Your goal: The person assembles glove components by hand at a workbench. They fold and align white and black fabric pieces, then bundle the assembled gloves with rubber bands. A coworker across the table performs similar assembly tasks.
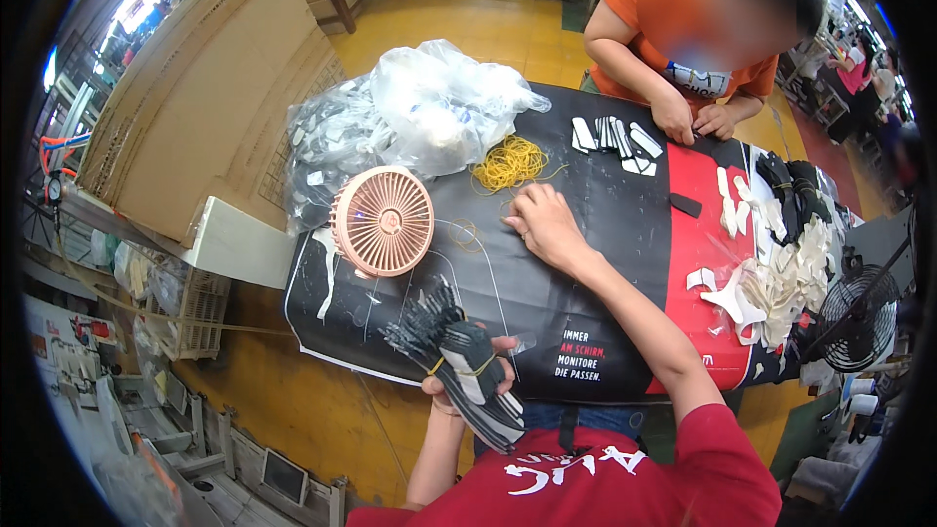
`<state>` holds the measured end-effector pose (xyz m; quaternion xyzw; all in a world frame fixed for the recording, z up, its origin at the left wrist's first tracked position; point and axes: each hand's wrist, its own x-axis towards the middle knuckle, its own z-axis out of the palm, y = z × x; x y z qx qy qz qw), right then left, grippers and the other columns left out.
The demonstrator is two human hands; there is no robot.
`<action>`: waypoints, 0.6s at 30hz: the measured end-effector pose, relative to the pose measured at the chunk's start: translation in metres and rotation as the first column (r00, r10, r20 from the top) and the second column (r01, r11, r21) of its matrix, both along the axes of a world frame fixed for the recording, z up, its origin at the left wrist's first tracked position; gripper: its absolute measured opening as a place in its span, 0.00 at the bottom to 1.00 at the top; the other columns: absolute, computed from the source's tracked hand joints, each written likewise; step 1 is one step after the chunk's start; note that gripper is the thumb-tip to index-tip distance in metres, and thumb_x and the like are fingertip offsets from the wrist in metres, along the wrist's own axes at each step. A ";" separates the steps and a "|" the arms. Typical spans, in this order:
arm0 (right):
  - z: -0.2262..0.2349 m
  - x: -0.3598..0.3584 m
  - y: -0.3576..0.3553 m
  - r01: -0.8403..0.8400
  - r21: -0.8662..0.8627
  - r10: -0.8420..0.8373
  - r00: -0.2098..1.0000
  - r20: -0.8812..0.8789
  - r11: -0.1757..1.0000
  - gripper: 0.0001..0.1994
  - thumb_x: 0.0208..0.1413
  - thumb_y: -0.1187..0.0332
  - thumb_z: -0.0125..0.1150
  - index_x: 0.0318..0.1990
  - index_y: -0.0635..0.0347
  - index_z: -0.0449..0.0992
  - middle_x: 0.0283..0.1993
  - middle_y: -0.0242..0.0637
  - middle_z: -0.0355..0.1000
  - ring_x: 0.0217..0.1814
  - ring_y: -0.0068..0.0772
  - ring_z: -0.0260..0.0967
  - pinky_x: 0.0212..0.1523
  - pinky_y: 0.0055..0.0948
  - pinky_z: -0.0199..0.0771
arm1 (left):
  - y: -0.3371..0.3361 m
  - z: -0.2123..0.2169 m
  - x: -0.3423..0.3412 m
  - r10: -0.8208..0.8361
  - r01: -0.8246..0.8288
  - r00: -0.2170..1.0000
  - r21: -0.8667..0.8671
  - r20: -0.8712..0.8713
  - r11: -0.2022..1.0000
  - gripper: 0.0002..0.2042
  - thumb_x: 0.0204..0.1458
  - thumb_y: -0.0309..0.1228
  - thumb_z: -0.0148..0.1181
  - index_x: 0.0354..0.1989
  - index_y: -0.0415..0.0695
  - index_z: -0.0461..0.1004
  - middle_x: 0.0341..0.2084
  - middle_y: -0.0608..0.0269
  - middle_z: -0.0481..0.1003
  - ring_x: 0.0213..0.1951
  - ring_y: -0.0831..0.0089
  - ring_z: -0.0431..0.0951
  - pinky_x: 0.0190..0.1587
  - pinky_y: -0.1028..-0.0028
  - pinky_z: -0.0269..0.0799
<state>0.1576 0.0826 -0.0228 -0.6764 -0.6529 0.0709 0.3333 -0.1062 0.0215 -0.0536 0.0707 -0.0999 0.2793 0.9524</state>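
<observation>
My left hand [444,392] is wrapped round a bundle of dark grey and black fabric strips [496,418], held above the near edge of the table. A yellow rubber band [435,367] circles the bundle, and its upper ends fan out. My right hand [547,226] is stretched forward over the black table cover, its fingers curled and pressed together. Just beyond it lies a tangled pile of yellow rubber bands [509,164]. Whatever sits between the right fingertips, if anything, is too small to tell.
A pink fan [383,222] stands left of my right hand, before clear plastic bags [429,102]. A cardboard box [200,88] rises at the left. Across the table a person in orange [634,20] handles pieces near black-and-white strips [615,140]. Pale cut pieces [786,278] cover the right end.
</observation>
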 end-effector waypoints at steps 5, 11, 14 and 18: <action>0.037 -0.001 -0.057 0.024 -0.012 -0.020 0.364 -0.931 1.000 0.09 0.63 0.66 0.62 0.42 0.60 0.70 0.32 0.36 0.76 0.35 0.29 0.74 0.37 0.26 0.70 | -0.002 -0.003 0.015 -0.054 0.055 0.995 0.009 -0.088 0.998 0.49 0.38 0.48 0.76 0.67 0.42 0.57 0.56 0.44 0.70 0.55 0.42 0.73 0.42 0.56 0.71; 0.074 0.005 -0.134 -0.075 -0.078 -0.083 -0.068 -0.994 0.994 0.09 0.66 0.69 0.55 0.51 0.59 0.68 0.48 0.46 0.76 0.39 0.31 0.78 0.41 0.25 0.76 | -0.005 0.005 0.039 -0.153 0.155 0.978 0.001 -0.139 0.988 0.48 0.38 0.49 0.76 0.67 0.40 0.60 0.61 0.39 0.65 0.61 0.35 0.68 0.53 0.49 0.74; 0.078 0.004 -0.154 -0.055 0.010 -0.001 -0.198 -0.980 0.998 0.10 0.67 0.72 0.49 0.53 0.60 0.67 0.61 0.55 0.69 0.44 0.42 0.80 0.41 0.28 0.81 | -0.011 0.014 0.050 -0.153 0.158 0.965 0.008 -0.213 0.987 0.49 0.35 0.50 0.77 0.66 0.40 0.62 0.63 0.38 0.63 0.52 0.42 0.76 0.45 0.54 0.77; 0.074 0.002 -0.165 0.035 -0.004 -0.008 0.109 -0.994 0.999 0.12 0.59 0.72 0.61 0.46 0.58 0.65 0.61 0.56 0.69 0.48 0.45 0.79 0.44 0.31 0.81 | -0.019 0.026 0.057 -0.124 0.137 0.933 0.014 -0.339 0.991 0.50 0.33 0.50 0.76 0.65 0.36 0.62 0.60 0.36 0.65 0.43 0.51 0.79 0.38 0.63 0.75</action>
